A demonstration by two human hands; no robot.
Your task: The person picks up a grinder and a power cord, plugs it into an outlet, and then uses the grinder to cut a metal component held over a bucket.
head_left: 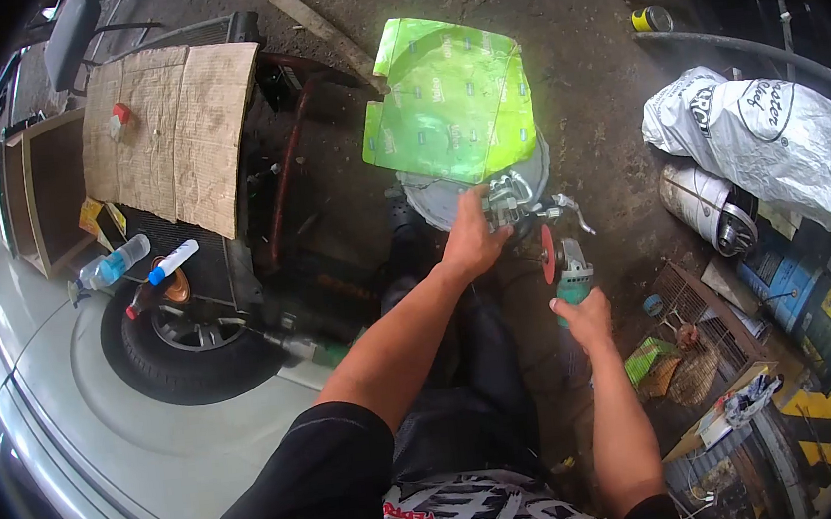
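Near the middle, my left hand (474, 238) is closed around a silver cast metal part (508, 202) with knobbly edges and a lever-like piece on its right. My right hand (586, 316) grips the green body of an angle grinder (571, 274). Its red disc (548, 253) faces left, close below and to the right of the metal part. Just beyond my left hand is a bright green printed sheet (455, 96), lying on a round grey surface (420, 199) whose rim shows beneath it.
Cardboard (173, 133) covers a stand on the left, beside bottles (125, 257) and a pale car (66, 373) with its wheel (177, 332). To the right are a silver sack (753, 132), a white bucket (698, 202) and a wire cage (707, 326). A wooden plank (324, 36) lies ahead.
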